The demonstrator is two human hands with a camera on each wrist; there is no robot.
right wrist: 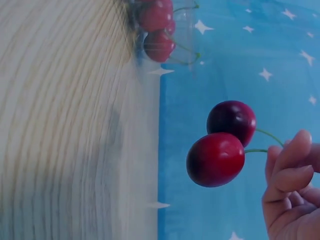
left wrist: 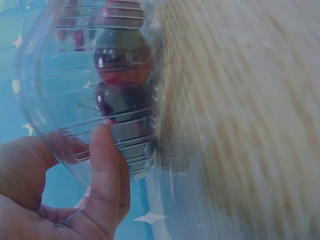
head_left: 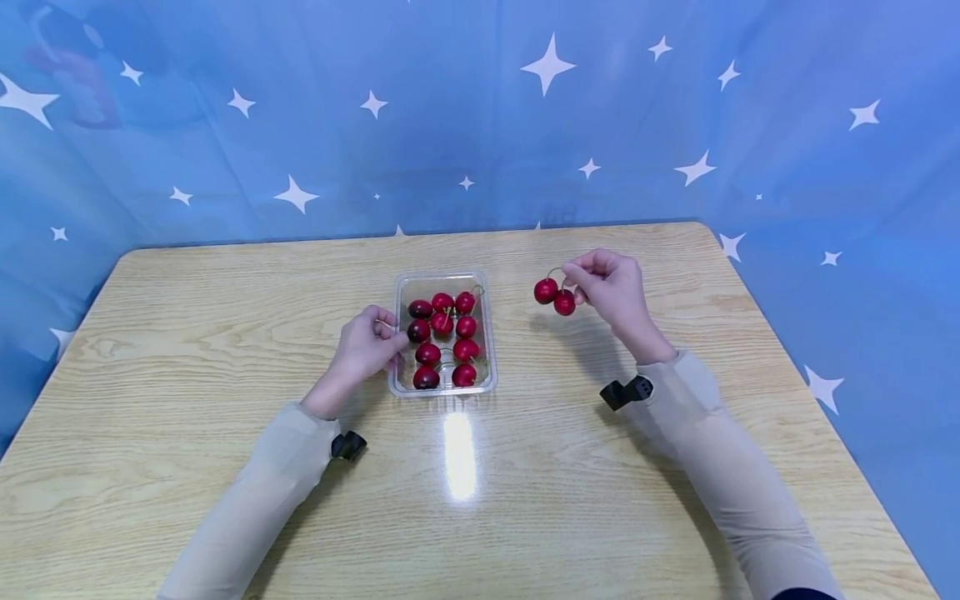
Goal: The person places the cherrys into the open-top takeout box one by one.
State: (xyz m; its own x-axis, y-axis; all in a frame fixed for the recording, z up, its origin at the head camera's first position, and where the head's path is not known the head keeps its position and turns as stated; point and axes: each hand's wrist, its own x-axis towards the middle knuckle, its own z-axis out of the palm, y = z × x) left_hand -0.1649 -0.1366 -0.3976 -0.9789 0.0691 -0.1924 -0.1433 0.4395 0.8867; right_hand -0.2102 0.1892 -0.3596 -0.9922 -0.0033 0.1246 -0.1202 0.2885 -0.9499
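Note:
A clear plastic box [head_left: 491, 367] holding several dark red cherries [head_left: 466, 327] stands near the middle of the table. My left hand [head_left: 365, 343] grips the box's left wall, thumb over the rim and fingers along the outside, as the left wrist view also shows. To the right of the box, my right hand [head_left: 611, 287] pinches the green stems of a pair of cherries [right wrist: 216, 160]. The two fruits hang side by side below the fingertips, above the table.
The light wood table [head_left: 225, 333] reaches back to a blue curtain [head_left: 450, 125] with white stars. Each wrist wears a small black camera, the right one [head_left: 626, 392] close over the tabletop. A bright reflection lies in front of the box.

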